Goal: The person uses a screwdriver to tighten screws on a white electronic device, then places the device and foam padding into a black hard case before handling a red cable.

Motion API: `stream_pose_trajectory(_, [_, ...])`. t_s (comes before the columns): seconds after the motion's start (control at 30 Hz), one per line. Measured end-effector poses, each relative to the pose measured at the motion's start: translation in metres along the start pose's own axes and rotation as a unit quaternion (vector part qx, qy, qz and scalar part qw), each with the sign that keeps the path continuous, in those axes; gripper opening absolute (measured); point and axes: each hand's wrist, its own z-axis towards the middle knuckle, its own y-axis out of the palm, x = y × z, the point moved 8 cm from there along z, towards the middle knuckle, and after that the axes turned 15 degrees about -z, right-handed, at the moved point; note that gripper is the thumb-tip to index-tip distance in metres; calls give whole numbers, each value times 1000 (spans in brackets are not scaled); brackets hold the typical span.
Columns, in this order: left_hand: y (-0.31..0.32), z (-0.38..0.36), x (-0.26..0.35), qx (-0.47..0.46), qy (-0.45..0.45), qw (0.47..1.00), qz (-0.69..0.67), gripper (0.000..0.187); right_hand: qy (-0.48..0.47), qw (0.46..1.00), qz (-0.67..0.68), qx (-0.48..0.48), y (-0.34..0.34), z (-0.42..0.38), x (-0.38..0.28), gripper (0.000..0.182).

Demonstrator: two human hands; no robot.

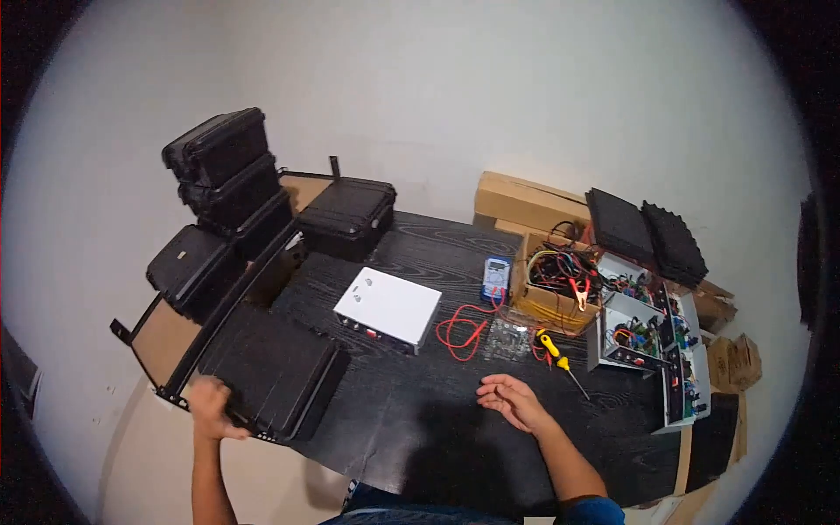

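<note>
My left hand (213,409) is at the front left corner of a closed black case (267,359); its thumb is out, and the other fingers are blurred at the case's edge, so their hold is unclear. Over the dark table my right hand (510,403) is empty, with its fingers apart. A white box (391,304) with switches on its front side stands between the case and a blue multimeter (496,278). Red test leads (462,337) curl beside the meter. A yellow screwdriver (553,348) lies to the right, above my right hand.
More black cases (229,179) are stacked at the back left. A cardboard box of cables (560,276) stands at the right, beside open white units (632,337) with circuit boards. Black foam pieces (643,232) and a long carton (529,203) are behind.
</note>
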Motion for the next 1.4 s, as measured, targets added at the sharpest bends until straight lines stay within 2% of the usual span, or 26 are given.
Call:
stream_pose_trajectory(0.07, [-7,9,-31,22,-137,990,17,63,5,1000,-4,3,-2,1,2,34])
stream_pose_trajectory(0.13, [-8,14,-64,37,-221,974,36,57,11,1000,-6,0,-2,1,3,33])
stream_pose_trajectory(0.17, [-3,13,-84,-1,-302,953,-23,55,8,1000,-11,-5,-1,0,2,34])
stream_pose_trajectory(0.2, [1,21,-91,-4,-309,950,-55,57,9,1000,-15,-5,-1,0,2,34])
stream_pose_trajectory(0.27, [17,14,-118,-53,-348,932,-86,74,9,1000,-19,-7,-1,1,3,34])
stream_pose_trajectory(0.37, [32,15,-129,-119,-422,878,-193,96,15,999,-29,-6,-4,2,10,36])
stream_pose_trajectory(0.5, [32,12,-130,-106,-425,874,-211,112,18,999,-40,-6,0,1,6,37])
stream_pose_trajectory(0.63, [38,16,-107,-130,-403,881,-210,109,28,996,-83,12,-2,5,13,40])
stream_pose_trajectory(0.67, [41,17,-98,-136,-398,884,-205,101,35,994,-104,21,-2,5,16,40])
stream_pose_trajectory(0.7, [43,18,-89,-142,-399,886,-189,97,15,976,-214,29,2,4,12,42])
stream_pose_trajectory(0.77, [54,23,-68,-133,-405,881,-205,88,-25,903,-427,42,23,-2,-5,46])
stream_pose_trajectory(0.8, [53,37,-47,-153,-416,879,-175,87,-39,888,-458,33,37,-7,-13,49])
stream_pose_trajectory(0.9, [66,47,-17,-169,-387,885,-195,83,-81,835,-544,2,86,-28,-39,60])
stream_pose_trajectory(1.0, [77,61,10,-171,-391,878,-216,75,-97,802,-589,-27,118,-49,-52,65])
stream_pose_trajectory(1.13, [94,82,49,-198,-399,857,-258,71,-137,805,-577,-20,139,-74,-61,81])
stream_pose_trajectory(1.2, [105,87,68,-208,-360,860,-296,70,-171,790,-588,-5,145,-90,-67,89])
stream_pose_trajectory(1.3, [123,97,102,-232,-330,850,-338,73,-197,771,-602,72,135,-117,-73,98])
stream_pose_trajectory(1.4, [140,100,126,-278,-272,844,-370,83,-171,749,-634,91,124,-150,-86,100])
